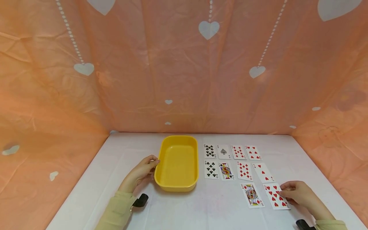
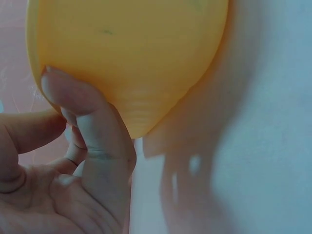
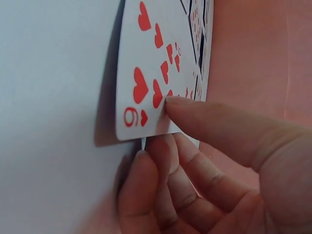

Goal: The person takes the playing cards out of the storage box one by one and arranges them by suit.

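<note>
A yellow plastic tray [image 1: 176, 187] stands on the white table [image 1: 201, 212]. My left hand [image 1: 142, 171] holds its left side. In the left wrist view my left hand [image 2: 87, 151] has the thumb pressed on the outer wall of the tray [image 2: 131, 48]. At the near right, my right hand [image 1: 299, 193] pinches the nine of hearts [image 1: 274, 195]. The right wrist view shows the nine of hearts [image 3: 151, 58] with its near edge lifted off the table. There my right hand [image 3: 209, 161] has the thumb on top and fingers underneath.
Right of the tray lie two rows of face-up cards [image 1: 232, 152], with a face card [image 1: 252, 195] beside the nine. Orange heart-printed sheeting [image 1: 184, 80] walls in the table at the back and both sides.
</note>
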Demonstrator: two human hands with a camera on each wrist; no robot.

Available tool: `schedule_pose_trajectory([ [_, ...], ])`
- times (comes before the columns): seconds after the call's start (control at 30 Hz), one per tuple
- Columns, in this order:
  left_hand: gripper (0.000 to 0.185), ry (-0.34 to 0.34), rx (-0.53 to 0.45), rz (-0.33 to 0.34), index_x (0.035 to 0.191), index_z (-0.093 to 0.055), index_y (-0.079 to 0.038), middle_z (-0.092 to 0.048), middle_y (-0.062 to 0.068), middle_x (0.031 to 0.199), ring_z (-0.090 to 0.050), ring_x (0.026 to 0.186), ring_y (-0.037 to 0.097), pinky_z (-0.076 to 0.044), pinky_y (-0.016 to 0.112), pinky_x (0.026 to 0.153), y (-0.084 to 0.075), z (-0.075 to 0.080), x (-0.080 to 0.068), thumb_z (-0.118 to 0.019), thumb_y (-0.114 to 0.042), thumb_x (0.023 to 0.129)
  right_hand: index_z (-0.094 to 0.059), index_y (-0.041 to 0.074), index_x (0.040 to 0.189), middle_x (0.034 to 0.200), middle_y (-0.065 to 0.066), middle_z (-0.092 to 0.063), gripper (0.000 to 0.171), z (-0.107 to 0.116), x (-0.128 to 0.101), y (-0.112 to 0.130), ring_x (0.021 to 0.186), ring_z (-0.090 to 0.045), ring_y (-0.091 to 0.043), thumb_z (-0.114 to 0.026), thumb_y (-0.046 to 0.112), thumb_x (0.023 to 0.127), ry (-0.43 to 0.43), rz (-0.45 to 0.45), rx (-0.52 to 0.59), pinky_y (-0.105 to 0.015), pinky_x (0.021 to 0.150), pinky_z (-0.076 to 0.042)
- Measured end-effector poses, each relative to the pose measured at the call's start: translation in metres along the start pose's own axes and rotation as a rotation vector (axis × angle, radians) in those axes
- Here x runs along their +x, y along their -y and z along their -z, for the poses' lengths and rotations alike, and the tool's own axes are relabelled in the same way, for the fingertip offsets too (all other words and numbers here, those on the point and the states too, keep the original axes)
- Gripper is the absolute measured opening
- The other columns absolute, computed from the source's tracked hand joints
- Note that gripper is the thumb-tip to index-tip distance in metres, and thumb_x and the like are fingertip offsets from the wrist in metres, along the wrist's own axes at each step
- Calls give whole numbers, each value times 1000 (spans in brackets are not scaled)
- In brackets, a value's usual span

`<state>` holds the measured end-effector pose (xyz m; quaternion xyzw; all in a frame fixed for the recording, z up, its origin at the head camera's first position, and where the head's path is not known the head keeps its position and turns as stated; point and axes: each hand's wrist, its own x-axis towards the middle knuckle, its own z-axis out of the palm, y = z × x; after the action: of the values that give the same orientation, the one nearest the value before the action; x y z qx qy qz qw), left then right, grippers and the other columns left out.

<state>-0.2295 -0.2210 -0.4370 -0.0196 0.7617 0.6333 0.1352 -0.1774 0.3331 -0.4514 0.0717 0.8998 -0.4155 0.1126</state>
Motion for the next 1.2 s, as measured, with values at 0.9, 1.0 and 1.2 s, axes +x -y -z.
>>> schedule_pose_trajectory([
  [0.9, 20, -19, 52, -17, 104, -48, 2, -56, 7, 79, -52, 63, 16, -45, 26, 54, -1, 4, 1, -46, -18, 102, -57, -12, 105, 74, -4, -62, 31, 14, 10, 18, 65, -58, -17, -59, 17, 94, 7, 84, -2, -30, 58, -52],
  [1.0, 25, -9, 118, -37, 105, -50, 3, -56, 9, 81, -55, 63, 18, -49, 30, 55, -6, 10, 1, -45, -21, 103, -55, -13, 111, 84, -9, -64, 38, 24, 16, 27, 74, -60, -19, -55, 23, 97, 19, 134, -37, -31, 63, -54],
  [1.2, 32, -45, 229, -81, 114, -49, 10, -57, 22, 92, -61, 70, 32, -55, 40, 62, -21, 26, 9, -41, -19, 104, -48, -13, 124, 103, -21, -64, 50, 40, 29, 40, 90, -61, -32, -56, 29, 97, -10, 289, -211, -37, 70, -52],
])
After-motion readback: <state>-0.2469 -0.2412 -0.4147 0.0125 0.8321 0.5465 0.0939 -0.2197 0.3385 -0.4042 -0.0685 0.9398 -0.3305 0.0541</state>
